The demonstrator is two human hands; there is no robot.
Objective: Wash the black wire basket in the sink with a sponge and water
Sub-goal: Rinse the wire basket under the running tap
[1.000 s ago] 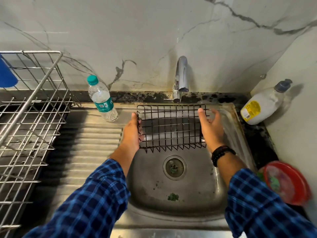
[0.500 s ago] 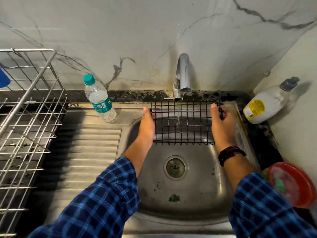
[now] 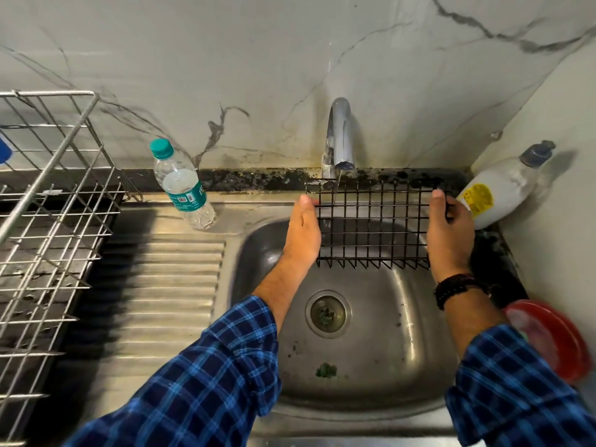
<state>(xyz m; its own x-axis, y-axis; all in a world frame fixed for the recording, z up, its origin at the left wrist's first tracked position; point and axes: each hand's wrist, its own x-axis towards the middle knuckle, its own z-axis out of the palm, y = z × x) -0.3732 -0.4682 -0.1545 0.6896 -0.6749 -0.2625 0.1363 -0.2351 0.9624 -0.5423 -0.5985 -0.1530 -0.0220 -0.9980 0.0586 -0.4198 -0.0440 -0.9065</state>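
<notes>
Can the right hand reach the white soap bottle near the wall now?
Probably yes, but not while it grips. The right hand holds the black wire basket at its right end; the white bottle leans just beyond it with nothing between. It must first let go.

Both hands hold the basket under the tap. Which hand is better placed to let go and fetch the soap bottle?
The right hand, probably. The soap bottle leans just beside it, while the left hand holds the basket on the far side.
</notes>
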